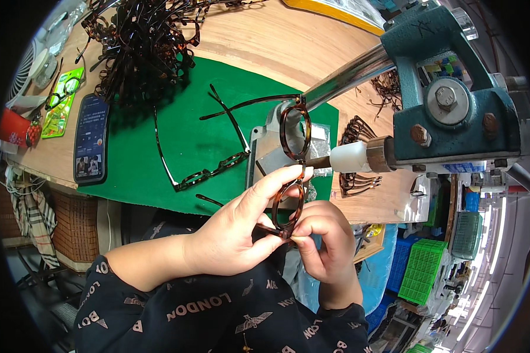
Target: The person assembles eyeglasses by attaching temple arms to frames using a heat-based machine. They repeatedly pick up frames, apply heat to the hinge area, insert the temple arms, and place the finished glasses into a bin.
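A round tortoiseshell eyeglass frame (302,141) is held up on its side in front of a bench press (447,112). My left hand (244,220) grips its lower rim, thumb and fingers on either side. At the lower hinge corner, my right hand (323,238) pinches the frame between thumb and fingertips. One temple reaches left from the upper corner; the lower temple is partly hidden behind my left hand. Just beyond the frame sits the press's white plastic tip (348,157). Another eyeglass frame (209,172) lies with temples spread on the green mat (135,170).
A tangled heap of dark eyeglass frames (144,53) covers the mat's far left. Beside it lie a phone (91,138) and a bright green packet (63,106). More frames (359,183) stand in rows behind the press. Green crates (423,269) are at the right.
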{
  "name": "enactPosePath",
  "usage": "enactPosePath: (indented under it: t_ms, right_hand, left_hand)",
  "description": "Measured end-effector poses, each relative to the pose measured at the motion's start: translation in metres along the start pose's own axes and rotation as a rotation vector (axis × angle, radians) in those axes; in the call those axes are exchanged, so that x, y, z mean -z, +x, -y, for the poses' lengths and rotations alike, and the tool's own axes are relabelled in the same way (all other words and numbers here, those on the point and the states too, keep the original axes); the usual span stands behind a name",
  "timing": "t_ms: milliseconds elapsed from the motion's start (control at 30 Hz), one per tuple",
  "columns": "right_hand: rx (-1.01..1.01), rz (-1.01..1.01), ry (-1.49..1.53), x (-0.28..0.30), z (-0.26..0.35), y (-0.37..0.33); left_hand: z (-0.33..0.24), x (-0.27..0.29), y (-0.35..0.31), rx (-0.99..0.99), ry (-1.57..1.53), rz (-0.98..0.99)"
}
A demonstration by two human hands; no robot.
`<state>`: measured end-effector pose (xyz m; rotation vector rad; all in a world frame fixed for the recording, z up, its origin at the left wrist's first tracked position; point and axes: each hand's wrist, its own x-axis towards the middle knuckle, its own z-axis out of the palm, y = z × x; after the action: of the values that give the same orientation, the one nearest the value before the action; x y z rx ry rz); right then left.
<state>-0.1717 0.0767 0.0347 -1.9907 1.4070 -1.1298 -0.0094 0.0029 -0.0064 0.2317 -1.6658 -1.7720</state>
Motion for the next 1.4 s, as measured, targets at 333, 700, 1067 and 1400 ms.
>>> enactPosePath:
  t_ms: [333,700,1067,1400]
  right_hand:
    - [-0.027,-0.057,-0.005,-0.0014,0.0004,-0.0012]
    - [-0.088,-0.068,0.098,-0.0025,-0.0038,-0.0037]
    - [-0.154,-0.08,0.143,-0.0054,-0.0032,-0.0051]
    - [-0.182,-0.078,0.186,-0.0043,-0.0032,-0.0047]
  left_hand:
    - [-0.0024,-0.0014,0.001,0.099,-0.076,-0.017]
    - [-0.0014,-0.0029,0.0025,0.117,-0.187,-0.013]
    - [0.0,-0.0038,0.0015,0.114,-0.161,-0.043]
    - [-0.0005,-0.0057,0.0017,0.108,-0.166,-0.069]
